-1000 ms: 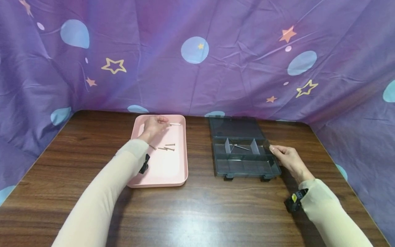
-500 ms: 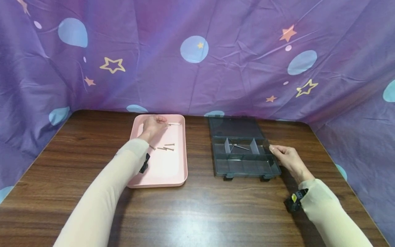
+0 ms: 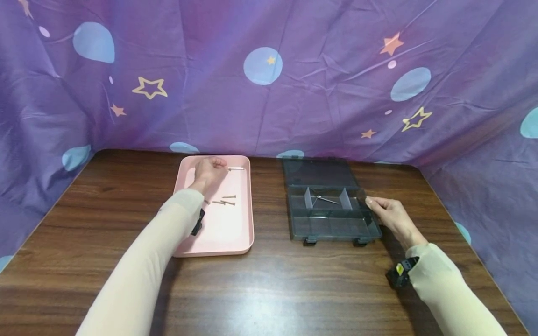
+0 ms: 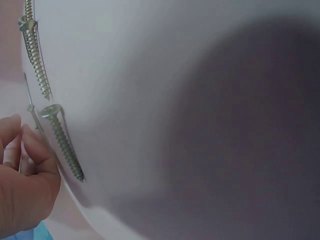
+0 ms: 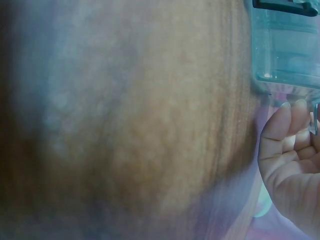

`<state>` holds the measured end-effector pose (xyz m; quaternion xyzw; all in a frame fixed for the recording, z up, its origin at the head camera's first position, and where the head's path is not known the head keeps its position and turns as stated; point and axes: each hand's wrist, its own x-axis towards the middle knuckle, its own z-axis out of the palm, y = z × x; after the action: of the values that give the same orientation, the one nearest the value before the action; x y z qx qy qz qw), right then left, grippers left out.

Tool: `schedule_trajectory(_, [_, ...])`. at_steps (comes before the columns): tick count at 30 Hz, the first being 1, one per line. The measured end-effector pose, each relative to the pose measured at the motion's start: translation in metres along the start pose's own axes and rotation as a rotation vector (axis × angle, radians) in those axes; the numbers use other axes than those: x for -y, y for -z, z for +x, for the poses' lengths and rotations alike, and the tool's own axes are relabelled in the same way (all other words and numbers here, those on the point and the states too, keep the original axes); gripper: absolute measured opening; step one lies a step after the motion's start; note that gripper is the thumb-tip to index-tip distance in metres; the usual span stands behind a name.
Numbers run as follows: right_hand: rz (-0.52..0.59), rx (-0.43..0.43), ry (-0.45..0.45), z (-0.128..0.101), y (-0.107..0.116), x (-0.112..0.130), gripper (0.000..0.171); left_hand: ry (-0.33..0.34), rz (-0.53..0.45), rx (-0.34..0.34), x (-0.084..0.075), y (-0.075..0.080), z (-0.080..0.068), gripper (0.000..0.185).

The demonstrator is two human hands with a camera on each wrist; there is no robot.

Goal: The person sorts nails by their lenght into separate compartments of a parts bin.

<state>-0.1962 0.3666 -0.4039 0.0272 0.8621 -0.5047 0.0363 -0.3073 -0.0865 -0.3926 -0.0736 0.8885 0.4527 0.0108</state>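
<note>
In the head view my left hand (image 3: 210,171) reaches into the far part of the pink tray (image 3: 229,238), fingers bent and thumb close to the fingertips. Right by those fingertips lies a thin silver nail (image 3: 237,168). Several screws (image 3: 229,203) lie nearer the tray's middle; the left wrist view shows a threaded screw (image 4: 65,145) close to the hand. Whether the fingertips pinch anything, I cannot tell. My right hand (image 3: 392,217) grips the right edge of a smoky clear compartment box (image 3: 336,228) between thumb and fingers. Thin metal pieces (image 3: 327,199) lie in its middle compartment.
The box lid (image 3: 321,172) lies folded back toward the purple curtain (image 3: 218,107). Pale dividers (image 3: 345,199) stand in the box's rear row, and two latches (image 3: 310,241) stick out in front. Box and tray stand apart on the brown wooden table (image 3: 269,280).
The head view has shifted slightly, so tray and box appear a little further left. Both hands stay in nearly the same places, at the tray and at the box edge.
</note>
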Motion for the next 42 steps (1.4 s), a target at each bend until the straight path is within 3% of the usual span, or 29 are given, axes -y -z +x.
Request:
schedule_trajectory(13, [-0.083, 0.011, -0.026, 0.0004, -0.0008, 0.0019, 0.059, -0.010, 0.013, -0.018, 0.0043, -0.0007, 0.0016, 0.021])
schedule_trajectory(22, [0.018, 0.000, -0.006, -0.0004, -0.0016, -0.0011, 0.059, -0.055, 0.016, -0.039, 0.0078, -0.0034, 0.0039, 0.021])
schedule_trajectory(34, [0.017, 0.001, -0.012, -0.0001, -0.0003, 0.0014, 0.059, -0.009, 0.023, -0.041, 0.0042, -0.0057, 0.0049, 0.020])
schedule_trajectory(42, [0.001, -0.003, -0.016, -0.0006, -0.0006, 0.0010, 0.058, -0.024, 0.026, -0.043, 0.0046, -0.0064, 0.0043, 0.020])
